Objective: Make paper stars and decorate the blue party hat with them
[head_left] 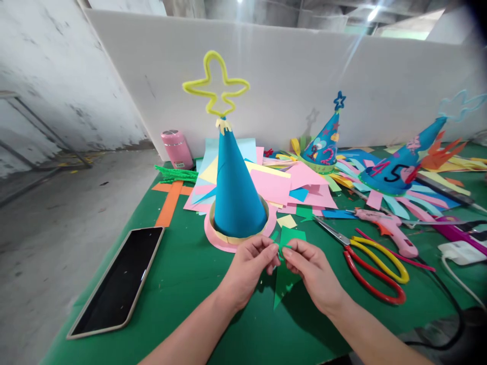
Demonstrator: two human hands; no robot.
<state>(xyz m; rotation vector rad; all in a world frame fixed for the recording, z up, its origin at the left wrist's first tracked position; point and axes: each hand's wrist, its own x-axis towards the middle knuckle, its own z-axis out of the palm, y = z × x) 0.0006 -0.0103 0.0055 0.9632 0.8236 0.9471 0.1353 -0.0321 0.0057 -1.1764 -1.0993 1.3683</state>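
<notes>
My left hand (249,268) and my right hand (314,276) meet over the green table, fingers pinched together on a piece of green paper (285,276) with pointed ends. Just behind them stands a blue paper cone hat (236,187) on a pink and tan ring base, topped by a yellow pipe-cleaner star (215,83). Small green and yellow paper scraps (287,221) lie beside the hat's base.
A dark phone (119,279) lies at the left table edge. Red-and-yellow scissors (371,263) and a pink glue gun (388,228) lie right. Coloured paper sheets (289,185), two decorated blue hats (325,144) (399,167), a pink bottle (177,148) and a white partition (289,76) stand behind.
</notes>
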